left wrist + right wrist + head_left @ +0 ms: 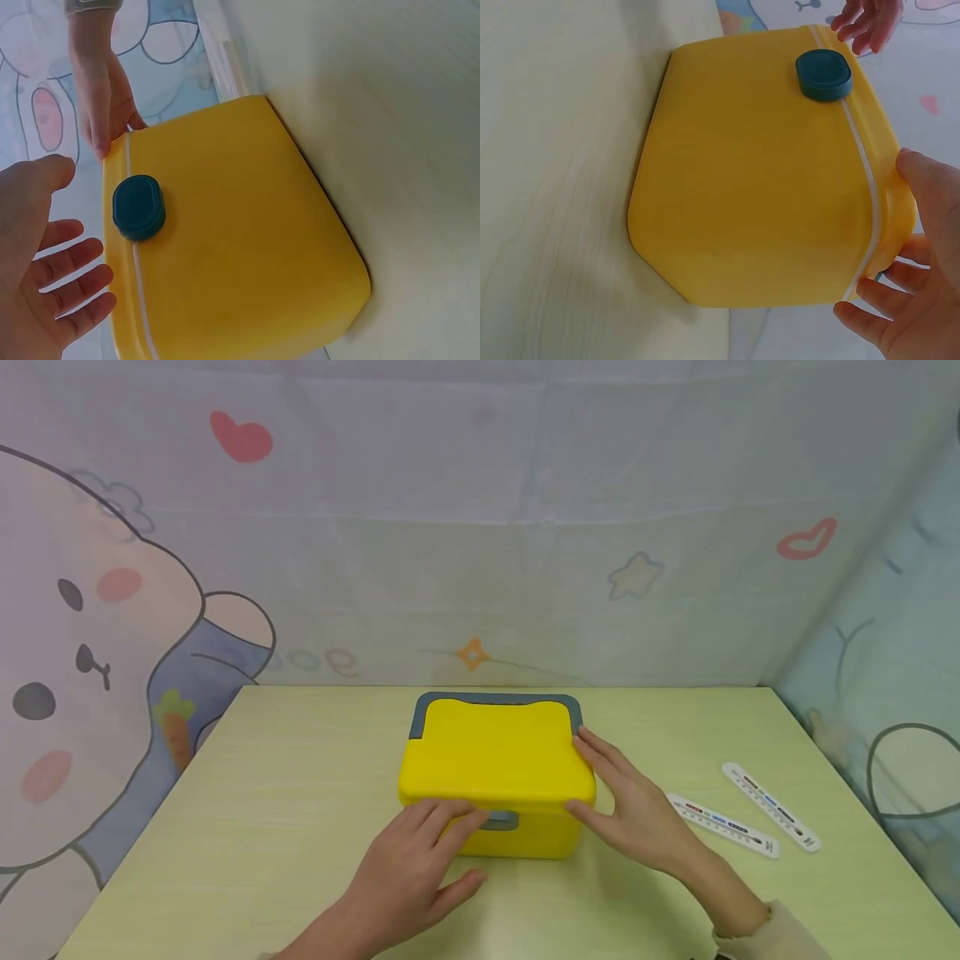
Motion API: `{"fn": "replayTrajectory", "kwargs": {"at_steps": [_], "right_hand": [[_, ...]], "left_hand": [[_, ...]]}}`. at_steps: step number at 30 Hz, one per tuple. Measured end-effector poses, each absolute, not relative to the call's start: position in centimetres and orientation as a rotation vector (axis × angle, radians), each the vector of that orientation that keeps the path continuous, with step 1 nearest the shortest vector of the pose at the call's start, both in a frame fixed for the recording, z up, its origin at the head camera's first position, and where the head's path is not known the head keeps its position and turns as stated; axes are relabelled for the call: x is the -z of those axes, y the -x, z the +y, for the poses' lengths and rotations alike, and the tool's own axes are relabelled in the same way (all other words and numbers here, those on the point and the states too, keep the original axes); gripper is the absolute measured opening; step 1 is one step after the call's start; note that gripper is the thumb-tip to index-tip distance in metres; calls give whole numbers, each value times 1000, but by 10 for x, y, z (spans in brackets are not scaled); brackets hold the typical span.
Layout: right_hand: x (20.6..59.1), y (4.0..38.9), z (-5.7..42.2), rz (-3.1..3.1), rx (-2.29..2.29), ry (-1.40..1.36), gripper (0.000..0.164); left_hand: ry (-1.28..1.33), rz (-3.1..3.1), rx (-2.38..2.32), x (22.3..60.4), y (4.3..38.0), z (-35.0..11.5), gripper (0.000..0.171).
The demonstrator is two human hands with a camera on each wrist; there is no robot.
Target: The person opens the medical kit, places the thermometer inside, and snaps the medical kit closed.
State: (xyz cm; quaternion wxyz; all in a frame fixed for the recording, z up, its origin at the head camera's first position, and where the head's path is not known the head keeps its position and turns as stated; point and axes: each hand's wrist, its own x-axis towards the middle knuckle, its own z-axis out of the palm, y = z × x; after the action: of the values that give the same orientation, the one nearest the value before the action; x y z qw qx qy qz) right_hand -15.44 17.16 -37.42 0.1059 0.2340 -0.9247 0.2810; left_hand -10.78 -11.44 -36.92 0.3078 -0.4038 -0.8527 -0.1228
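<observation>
A yellow box (495,752) with its lid down stands on the table. A grey-blue handle (498,697) lies flat around the back of the lid, and a dark teal latch (139,208) sits at the front over the pale seam. My left hand (408,868) is at the lid's front left edge, fingers extended and thumb apart; whether the fingertips touch the lid is unclear. At the right front corner, my right hand (641,814) rests against the lid, thumb on the front and fairly straight fingers along the side. What the box contains is hidden.
Two white thermometer-like strips with printed scales lie right of the box: one strip (723,827) close to the right wrist, the other strip (772,806) farther right. A printed cloth (450,568) hangs behind the pale wooden table (300,760).
</observation>
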Motion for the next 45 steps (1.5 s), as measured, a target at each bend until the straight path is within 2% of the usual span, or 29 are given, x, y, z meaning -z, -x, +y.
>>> {"fn": "replayTrajectory", "kwargs": {"at_steps": [10,20,34,38,39,43,45], "right_hand": [[376,155,172,-2719,-864,-676,74],[377,155,171,-2702,-900,-663,74],[377,155,170,-2707,-927,-658,76],[377,155,170,-2699,-922,-667,76],[377,155,170,-2697,-920,-669,76],[377,155,171,-2693,-916,-673,76],[378,156,171,-2693,-917,-673,76]], "left_hand": [[993,-2266,286,373,108,-109,39],[911,-2291,229,376,108,-102,46],[882,-2190,109,382,116,-93,31],[900,-2151,84,385,120,-93,17],[904,-2143,83,386,120,-93,17],[898,-2132,68,387,122,-92,39],[886,-2126,54,388,123,-91,29]]}}
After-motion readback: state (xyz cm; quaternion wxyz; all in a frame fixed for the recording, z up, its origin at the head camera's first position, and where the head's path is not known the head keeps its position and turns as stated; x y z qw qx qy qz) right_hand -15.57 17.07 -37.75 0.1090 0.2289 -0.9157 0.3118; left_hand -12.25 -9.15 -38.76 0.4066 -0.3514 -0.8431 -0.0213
